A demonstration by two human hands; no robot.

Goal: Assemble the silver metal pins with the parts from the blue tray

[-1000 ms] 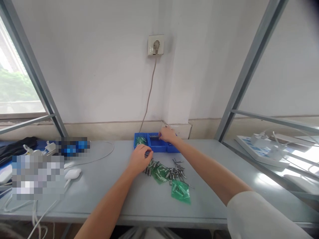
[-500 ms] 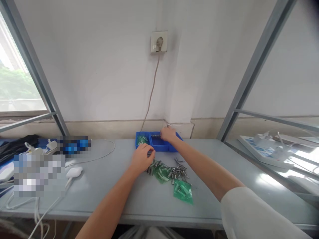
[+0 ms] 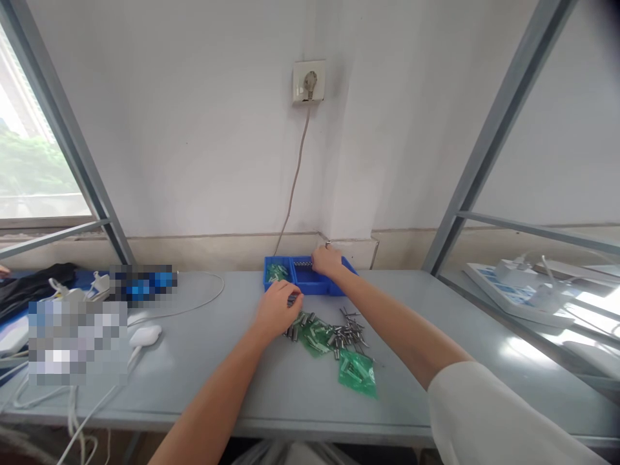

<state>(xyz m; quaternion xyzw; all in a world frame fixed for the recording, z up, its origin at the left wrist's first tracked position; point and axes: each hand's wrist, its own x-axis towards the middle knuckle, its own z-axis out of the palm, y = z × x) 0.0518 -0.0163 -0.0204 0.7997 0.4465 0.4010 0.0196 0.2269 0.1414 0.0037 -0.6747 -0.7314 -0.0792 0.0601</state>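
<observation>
My left hand point(image 3: 278, 309) is curled above the table, just in front of the blue divided tray point(image 3: 310, 288). Small metal cylinders point(image 3: 292, 299) show between its thumb and fingers. Reaching over the tray, my right hand point(image 3: 327, 259) has its fingers bent down at the middle compartment; their tips are hidden. In that compartment lies a row of small metal pieces point(image 3: 303, 263). The left compartment holds green bags of parts point(image 3: 276, 272). Between my arms lie loose metal pins point(image 3: 349, 332), a green plastic bag point(image 3: 316, 337) with metal cylinders on it, and another filled green bag point(image 3: 357, 372).
On the left stand a white charger point(image 3: 144, 335), cables and a dark cloth point(image 3: 41, 281); part of another person's hand point(image 3: 4, 271) shows at the edge. A power strip point(image 3: 513, 294) lies at right. Metal posts point(image 3: 489, 142) frame the table, with a wall socket point(image 3: 309, 82) behind.
Both my hands stay nearly in place, the left shifting very slightly. Part of another person's hand has come into view at the far left edge.
</observation>
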